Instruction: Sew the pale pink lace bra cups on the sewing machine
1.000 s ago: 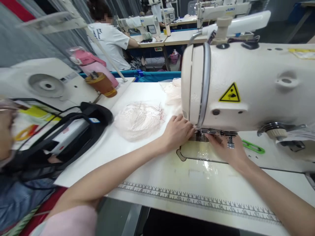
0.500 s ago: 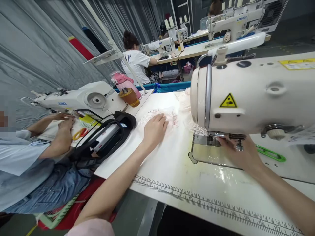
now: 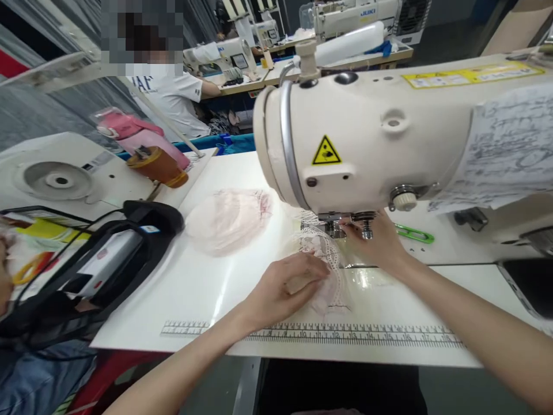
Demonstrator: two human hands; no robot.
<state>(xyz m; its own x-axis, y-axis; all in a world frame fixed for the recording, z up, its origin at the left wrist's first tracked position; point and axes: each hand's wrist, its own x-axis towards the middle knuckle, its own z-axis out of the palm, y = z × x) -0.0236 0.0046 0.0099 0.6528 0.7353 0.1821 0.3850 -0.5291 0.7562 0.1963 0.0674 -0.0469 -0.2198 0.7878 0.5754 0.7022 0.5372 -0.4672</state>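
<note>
Pale pink lace fabric lies below the sewing machine's needle area, its scalloped edge running toward the table's front. My left hand rests on this lace, thumb and fingers curled together on its left side. Close to the presser foot is my right hand, at the right of the needle area. Its fingertips are partly hidden by the metal parts, so their grip does not show. A second pale pink piece of fabric lies flat on the white table, left of the machine.
A printed ruler runs along the table's front edge. Behind the machine's needle area lies a green thread snipper; a dark phone is at right. At left are a black bag, amber cup and pink bottle. Co-workers sit nearby.
My left hand has left the flat pink piece and moved right onto lace, which now extends toward me from the needle area. My right hand stays by the presser foot. The view has turned right.
</note>
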